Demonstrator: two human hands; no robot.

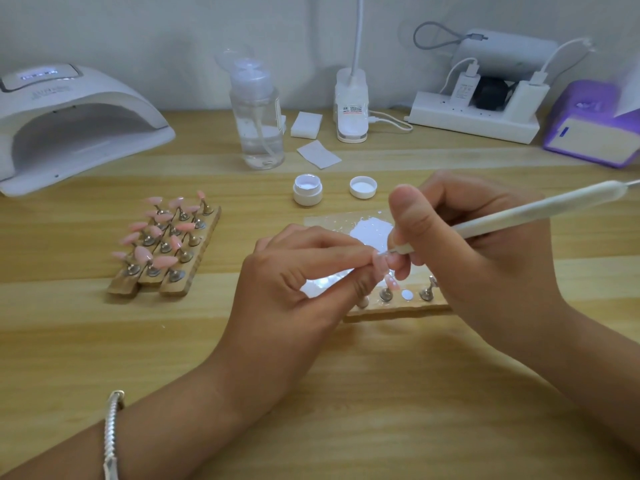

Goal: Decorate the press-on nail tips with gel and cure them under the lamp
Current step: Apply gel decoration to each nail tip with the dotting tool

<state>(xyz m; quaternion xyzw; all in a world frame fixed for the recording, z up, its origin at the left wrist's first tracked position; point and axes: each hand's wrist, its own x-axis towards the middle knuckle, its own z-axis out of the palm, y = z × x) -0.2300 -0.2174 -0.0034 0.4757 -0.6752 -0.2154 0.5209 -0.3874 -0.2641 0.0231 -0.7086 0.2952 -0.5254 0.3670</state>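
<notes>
My left hand [298, 271] pinches a pink nail tip [381, 263] between thumb and fingers, above a wooden stand [398, 308]. My right hand [485, 251] grips a white dotting pen [519, 211] like a pencil, its fine metal point touching that tip. Another pink tip [391, 282] with white dots stands on the wooden stand. A clear palette [370, 230] smeared with white gel lies behind my hands. An open white gel pot [307, 190] and its lid [363, 187] sit farther back. The white curing lamp [76, 123] is at the far left.
Three wooden strips [166, 244] with several pink tips on metal holders lie at the left. A clear pump bottle [258, 116], lint pads [306, 124], a desk lamp base [351, 109], a power strip [474, 119] and a purple device [595, 126] line the back.
</notes>
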